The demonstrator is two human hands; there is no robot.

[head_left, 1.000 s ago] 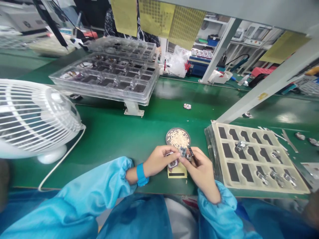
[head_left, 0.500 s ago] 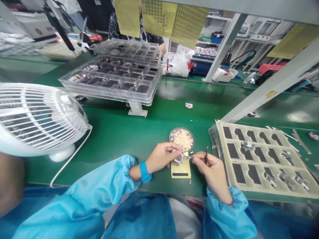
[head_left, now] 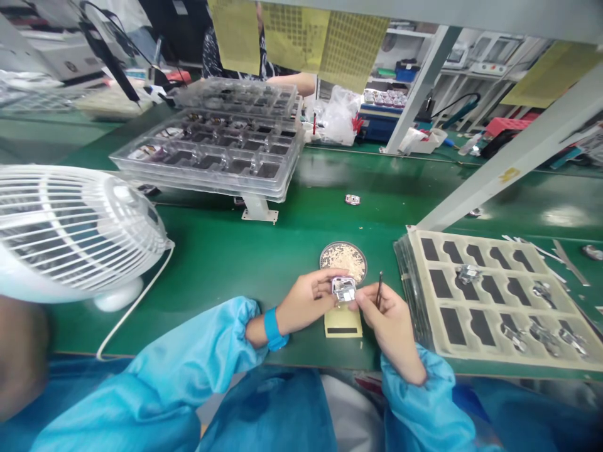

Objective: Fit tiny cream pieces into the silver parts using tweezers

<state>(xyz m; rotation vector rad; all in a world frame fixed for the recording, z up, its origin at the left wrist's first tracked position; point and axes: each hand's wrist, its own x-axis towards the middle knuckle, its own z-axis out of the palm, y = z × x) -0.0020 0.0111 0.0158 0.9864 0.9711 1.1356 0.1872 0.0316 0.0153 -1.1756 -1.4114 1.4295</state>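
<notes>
My left hand [head_left: 308,301] grips a small rounded-square electronic case [head_left: 343,289] by its left side, with silvery parts showing inside. My right hand [head_left: 389,320] is closed around a dark, thin tool, apparently tweezers [head_left: 379,290], which points upward. The thumb and forefinger of that hand touch the right edge of the case. Below the case lies a yellow pad [head_left: 343,328] with a dark strip. Just behind it sits a round dish [head_left: 343,256] full of tiny pale pieces.
A cream tray [head_left: 464,295] with small metal assemblies stands at right. Clear plastic trays [head_left: 207,150] rest on a raised stand at back left. A white fan [head_left: 70,232] occupies the left side. Another small case [head_left: 352,199] lies farther back. A slanted post [head_left: 509,150] crosses the right.
The case has turned and risen slightly, so its silvery inside faces me. My right hand has shifted left, its fingertips now at the case, and the upright tool moved along.
</notes>
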